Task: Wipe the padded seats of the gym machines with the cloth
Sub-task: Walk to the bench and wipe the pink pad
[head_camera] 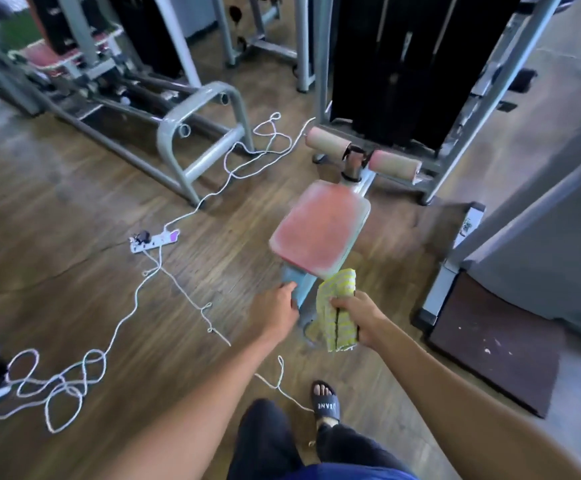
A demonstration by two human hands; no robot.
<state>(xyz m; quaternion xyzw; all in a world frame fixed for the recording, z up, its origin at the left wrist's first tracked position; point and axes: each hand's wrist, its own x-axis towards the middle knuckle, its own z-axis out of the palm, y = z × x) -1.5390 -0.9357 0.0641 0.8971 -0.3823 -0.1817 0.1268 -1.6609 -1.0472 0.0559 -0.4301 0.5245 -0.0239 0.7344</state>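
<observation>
Here, looking down from head height, is a gym room with a brown wood-plank floor (74, 202). Grey metal machine frames (199, 133) stand on it, with a tall black weight stack (403, 64) at the back. A thin white cord (122, 320) loops loosely over the floor and runs to a white power strip (154, 239). A dark mat (490, 348) lies on the right.

In the middle is a red padded seat (320, 226), its surface faded and pale in patches. Two tan roller pads (323, 140) sit just beyond its far end. A second red seat (41, 57) shows far off at the upper left, blurred.

The right hand (355, 315) is clenched around a yellow-and-white striped cloth (334, 306). The cloth bunches up out of the fist, and its top edge is just beside the near corner of the padded seat; whether it touches cannot be told. The left hand (273, 315) reaches to the blue-grey seat support (299, 284) under the near edge, fingertips against it. Blur hides whether it grasps the support or only touches it.

A black slipper (325, 403) on one foot carries white letters that seem to read "JEANE". A small label (467, 226) on the right-hand frame is too blurred to read.
</observation>
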